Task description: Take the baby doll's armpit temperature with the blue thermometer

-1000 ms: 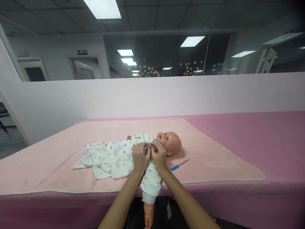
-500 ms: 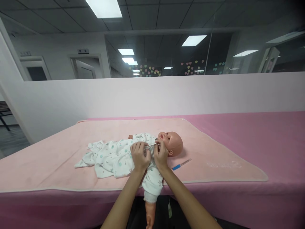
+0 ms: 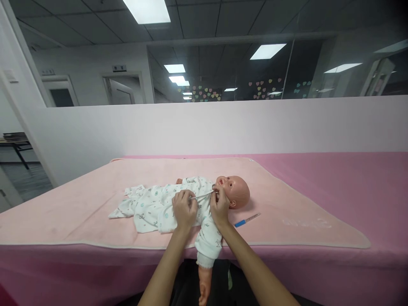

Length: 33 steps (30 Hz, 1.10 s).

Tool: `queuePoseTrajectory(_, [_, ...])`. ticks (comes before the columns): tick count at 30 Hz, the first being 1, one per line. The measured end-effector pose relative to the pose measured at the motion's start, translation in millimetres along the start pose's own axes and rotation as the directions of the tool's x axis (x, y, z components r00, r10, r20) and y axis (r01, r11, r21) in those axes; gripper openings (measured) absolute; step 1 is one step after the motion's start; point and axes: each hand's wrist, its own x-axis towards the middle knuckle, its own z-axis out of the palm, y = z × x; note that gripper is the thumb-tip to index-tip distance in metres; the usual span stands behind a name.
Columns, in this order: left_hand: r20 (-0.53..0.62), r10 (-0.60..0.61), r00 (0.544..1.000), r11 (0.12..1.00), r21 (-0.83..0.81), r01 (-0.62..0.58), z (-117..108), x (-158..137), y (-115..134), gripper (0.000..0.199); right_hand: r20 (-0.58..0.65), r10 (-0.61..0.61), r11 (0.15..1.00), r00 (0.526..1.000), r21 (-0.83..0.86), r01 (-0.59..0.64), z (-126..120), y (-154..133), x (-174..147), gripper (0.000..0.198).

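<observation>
A baby doll (image 3: 238,191) lies on its back, head to the right, dressed in a white printed baby outfit (image 3: 153,208). A thin white cloth tie (image 3: 204,195) stretches across its chest below the chin. Pinched fingers of my left hand (image 3: 184,209) have one end of the tie, over the chest. My right hand (image 3: 219,208) is closed on the other end, close to the doll's neck and chin. The doll's near arm (image 3: 205,280) hangs over the front edge toward me. My fingers partly hide the neckline.
Under the doll is a peach mat (image 3: 302,216) on a pink table cover (image 3: 360,187). A thermometer-like stick with a blue end (image 3: 247,219) lies right of my right hand. A low white wall (image 3: 223,127) with glass above stands behind the table.
My left hand has drawn left, away from my right hand, and a longer stretch of the tie shows between them. The whole view has shifted slightly.
</observation>
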Motion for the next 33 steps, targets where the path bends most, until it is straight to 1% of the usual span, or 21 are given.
queuePoseTrajectory(4, [0.031,0.013,0.999,1.000,-0.013,-0.013,0.5,-0.6,-0.3,0.010,0.008,0.007,1.000,1.000,0.006,-0.007,-0.1,-0.1,0.1,0.016])
queuePoseTrajectory(8, [0.008,-0.022,1.000,1.000,-0.020,0.022,5.3,-0.6,-4.0,0.009,0.011,0.009,1.000,1.000,0.001,-0.009,0.0,0.7,0.3,0.016])
queuePoseTrajectory(11, [0.008,-0.059,0.998,0.998,0.000,0.059,8.2,-0.3,-5.7,0.014,0.015,0.010,1.000,1.000,-0.001,-0.010,0.3,1.3,0.2,0.016])
queuePoseTrajectory(16, [0.019,-0.066,0.998,0.998,-0.022,0.066,6.5,-0.2,-4.3,0.019,0.015,0.012,1.000,1.000,0.001,-0.012,0.0,-0.1,0.1,0.016])
queuePoseTrajectory(21, [0.040,-0.027,0.999,0.996,-0.082,0.030,1.2,-2.0,-2.1,0.021,0.008,0.016,1.000,1.000,0.015,-0.016,-1.2,-3.7,-0.3,0.017])
queuePoseTrajectory(23, [0.054,-0.003,0.999,0.998,-0.067,0.006,0.5,-2.4,-1.4,0.022,0.012,0.018,1.000,1.000,0.015,-0.019,-1.3,-4.1,-0.3,0.017])
queuePoseTrajectory(27, [0.064,-0.006,0.998,1.000,-0.009,0.007,2.1,-2.2,-1.0,0.014,0.001,0.014,1.000,1.000,0.007,-0.014,-0.5,-2.2,0.3,0.018])
queuePoseTrajectory(33, [0.018,-0.016,1.000,1.000,-0.005,0.016,4.4,-2.1,-1.7,0.013,0.012,0.025,1.000,1.000,0.007,-0.025,-0.6,-1.4,0.5,0.017])
